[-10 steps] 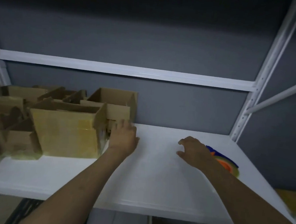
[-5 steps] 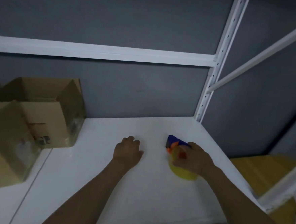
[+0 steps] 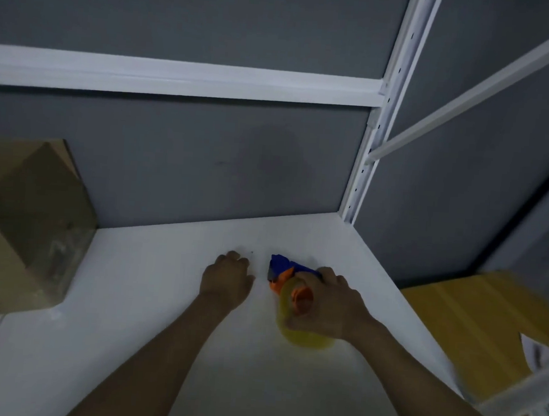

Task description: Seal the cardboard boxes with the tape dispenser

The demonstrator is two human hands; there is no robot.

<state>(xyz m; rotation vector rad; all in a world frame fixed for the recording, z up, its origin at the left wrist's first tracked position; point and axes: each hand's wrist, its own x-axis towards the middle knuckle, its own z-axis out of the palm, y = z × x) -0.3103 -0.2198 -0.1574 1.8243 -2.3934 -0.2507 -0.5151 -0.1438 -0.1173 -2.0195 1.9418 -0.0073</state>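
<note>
In dim light, a white shelf (image 3: pixel 120 343) runs back to a flat grey wall (image 3: pixel 205 157), crossed higher up by a white horizontal beam (image 3: pixel 178 76) that meets a white perforated upright (image 3: pixel 363 168) at the right rear corner, where a white brace (image 3: pixel 469 98) slants away above a yellow wooden top (image 3: pixel 473 319).

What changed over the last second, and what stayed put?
The right hand reached over and took hold of the dispenser. The left hand left the boxes and came to rest on the shelf beside the dispenser. The boxes stayed put.
</note>
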